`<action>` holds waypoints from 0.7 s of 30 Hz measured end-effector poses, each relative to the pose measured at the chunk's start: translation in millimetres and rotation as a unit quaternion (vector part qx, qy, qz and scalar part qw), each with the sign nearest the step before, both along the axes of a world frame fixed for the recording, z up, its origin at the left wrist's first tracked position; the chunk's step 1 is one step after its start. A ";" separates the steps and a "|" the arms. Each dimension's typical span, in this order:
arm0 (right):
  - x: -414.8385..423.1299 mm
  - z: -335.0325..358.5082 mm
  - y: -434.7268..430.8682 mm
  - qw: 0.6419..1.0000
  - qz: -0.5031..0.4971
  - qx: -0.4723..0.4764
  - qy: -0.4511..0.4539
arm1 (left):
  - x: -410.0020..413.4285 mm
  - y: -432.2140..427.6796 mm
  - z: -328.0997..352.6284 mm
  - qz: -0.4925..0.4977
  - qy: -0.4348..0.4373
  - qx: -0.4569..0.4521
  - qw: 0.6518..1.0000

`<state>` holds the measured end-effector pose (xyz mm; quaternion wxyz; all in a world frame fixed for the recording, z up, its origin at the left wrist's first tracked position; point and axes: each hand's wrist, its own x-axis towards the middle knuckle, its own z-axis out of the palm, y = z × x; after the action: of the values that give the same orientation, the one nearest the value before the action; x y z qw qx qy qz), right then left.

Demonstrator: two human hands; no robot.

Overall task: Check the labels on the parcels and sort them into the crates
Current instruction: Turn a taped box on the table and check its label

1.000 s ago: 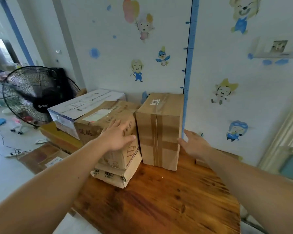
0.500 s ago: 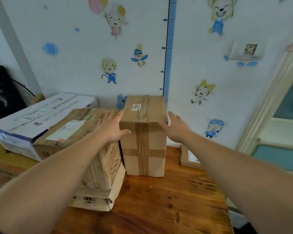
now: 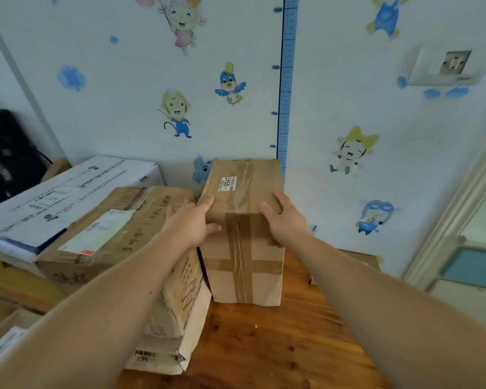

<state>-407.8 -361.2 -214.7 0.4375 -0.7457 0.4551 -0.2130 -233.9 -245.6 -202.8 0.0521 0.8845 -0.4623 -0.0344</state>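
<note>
Atop the tall parcel (image 3: 246, 272), left hand (image 3: 190, 223) and right hand (image 3: 286, 220) now grip its corners.

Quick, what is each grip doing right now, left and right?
The left grip holds the tall taped parcel at its top left edge.
The right grip holds the same parcel at its top right edge.

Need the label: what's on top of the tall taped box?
A white label reading 0947 and tape. Left hand and right hand grip the tall taped box by its top corners, hiding what's beneath.
</note>
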 end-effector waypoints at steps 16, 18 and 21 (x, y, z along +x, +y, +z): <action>-62.6 14.0 78.8 0.994 -0.109 -0.009 -0.002 | -55.2 56.3 11.9 -0.086 0.113 -0.073 0.987; -77.0 14.1 96.1 0.993 -0.115 -0.012 0.012 | -66.5 66.7 10.1 -0.098 0.154 -0.086 0.979; -95.9 12.9 120.8 0.991 -0.128 -0.026 0.019 | -80.4 81.1 8.3 -0.110 0.185 -0.118 0.969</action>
<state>-503.7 -240.4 -201.9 0.3784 -0.6966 0.5492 -0.2644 -314.4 -164.4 -194.5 0.2367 0.7943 -0.5394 -0.1486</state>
